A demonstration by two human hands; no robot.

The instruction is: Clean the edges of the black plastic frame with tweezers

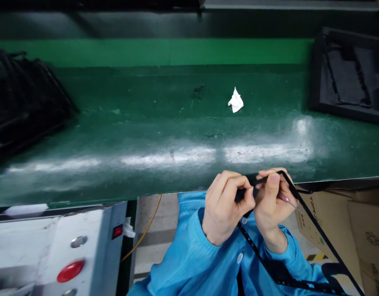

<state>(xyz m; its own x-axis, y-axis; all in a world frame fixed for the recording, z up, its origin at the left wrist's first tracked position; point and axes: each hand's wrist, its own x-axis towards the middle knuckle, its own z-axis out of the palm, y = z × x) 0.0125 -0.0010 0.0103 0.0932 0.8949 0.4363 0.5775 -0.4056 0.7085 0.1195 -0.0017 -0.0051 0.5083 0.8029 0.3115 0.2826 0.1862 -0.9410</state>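
Note:
My two hands meet at the near edge of a green conveyor belt (164,123). My left hand (224,205) is closed, pinching the top corner of a thin black rectangular frame (319,230). My right hand (274,201) is closed on the same corner, with the thumb pressed on the frame, and it also holds a thin metal tool with a pinkish handle (288,200). The frame hangs down over my blue sleeves and lap.
A crumpled white scrap (236,101) lies on the belt. A black foam tray (349,74) with a frame sits at the right, and a stack of black frames (22,102) at the left. A control box with a red button (70,271) is lower left. Cardboard boxes (356,230) stand lower right.

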